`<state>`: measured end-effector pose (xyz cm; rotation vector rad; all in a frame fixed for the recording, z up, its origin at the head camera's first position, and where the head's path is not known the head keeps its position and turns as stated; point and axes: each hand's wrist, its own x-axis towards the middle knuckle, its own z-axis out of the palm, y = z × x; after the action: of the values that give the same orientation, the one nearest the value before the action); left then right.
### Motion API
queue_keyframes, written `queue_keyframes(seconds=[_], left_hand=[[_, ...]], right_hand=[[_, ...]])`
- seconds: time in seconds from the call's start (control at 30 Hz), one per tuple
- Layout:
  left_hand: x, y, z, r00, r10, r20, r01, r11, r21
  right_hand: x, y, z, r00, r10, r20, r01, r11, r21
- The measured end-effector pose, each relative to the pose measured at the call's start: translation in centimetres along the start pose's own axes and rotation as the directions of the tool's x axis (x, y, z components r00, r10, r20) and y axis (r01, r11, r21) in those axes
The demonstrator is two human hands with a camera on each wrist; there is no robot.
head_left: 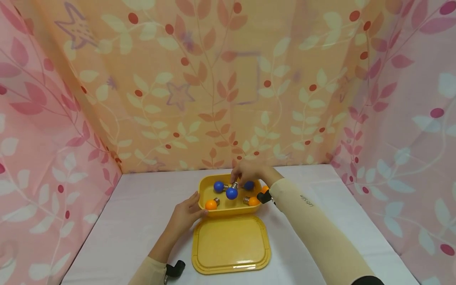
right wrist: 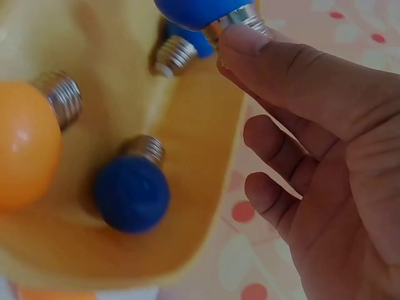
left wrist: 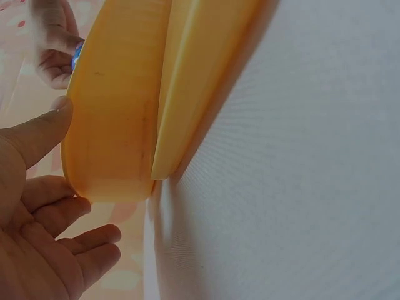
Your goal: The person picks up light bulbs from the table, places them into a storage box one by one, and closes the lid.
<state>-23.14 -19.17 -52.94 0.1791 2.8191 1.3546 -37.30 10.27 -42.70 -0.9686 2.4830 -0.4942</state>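
Note:
My right hand (head_left: 249, 171) pinches a blue light bulb (head_left: 231, 193) by its metal screw base, over the yellow container (head_left: 228, 211). In the right wrist view, thumb and forefinger hold that bulb (right wrist: 203, 9) while the other fingers curl loosely. Two more blue bulbs, one on the left (head_left: 219, 187) and one on the right (head_left: 248, 185), lie inside. Orange bulbs lie at its front left (head_left: 211, 204) and front right (head_left: 253, 201). My left hand (head_left: 186, 213) touches the container's front-left corner from outside, thumb at the rim, two fingers off it.
A yellow lid (head_left: 231, 243) lies flat in front of the container, close against it. Another orange bulb (head_left: 265, 189) sits outside the container on its right, partly hidden by the wrist camera. White cloth (head_left: 135, 213) covers the table, with patterned curtains (head_left: 213, 99) around it.

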Motion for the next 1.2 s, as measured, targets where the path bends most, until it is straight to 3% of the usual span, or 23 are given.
queue_keyframes(seconds=[0.4, 0.8, 1.03, 1.2], left_hand=[[0.1, 0.4, -0.5, 1.000, -0.002, 0.004, 0.002, 1.000, -0.004], [0.4, 0.0, -0.5, 1.000, 0.000, 0.002, 0.000, 1.000, -0.006], [0.2, 0.0, -0.4, 1.000, 0.000, 0.013, 0.001, 0.999, -0.032], [0.1, 0.1, -0.2, 1.000, 0.007, 0.018, -0.006, 1.000, -0.027]], right_hand=[[2.4, -0.6, 1.4, 0.996, 0.000, 0.085, 0.000, 1.000, 0.007], [3.8, -1.2, 2.8, 0.984, -0.106, 0.146, 0.099, 0.994, 0.049], [3.5, -1.2, 3.2, 0.979, -0.118, 0.165, 0.104, 0.990, 0.090], [2.7, -0.8, 3.2, 0.984, -0.116, 0.135, 0.101, 0.988, 0.115]])
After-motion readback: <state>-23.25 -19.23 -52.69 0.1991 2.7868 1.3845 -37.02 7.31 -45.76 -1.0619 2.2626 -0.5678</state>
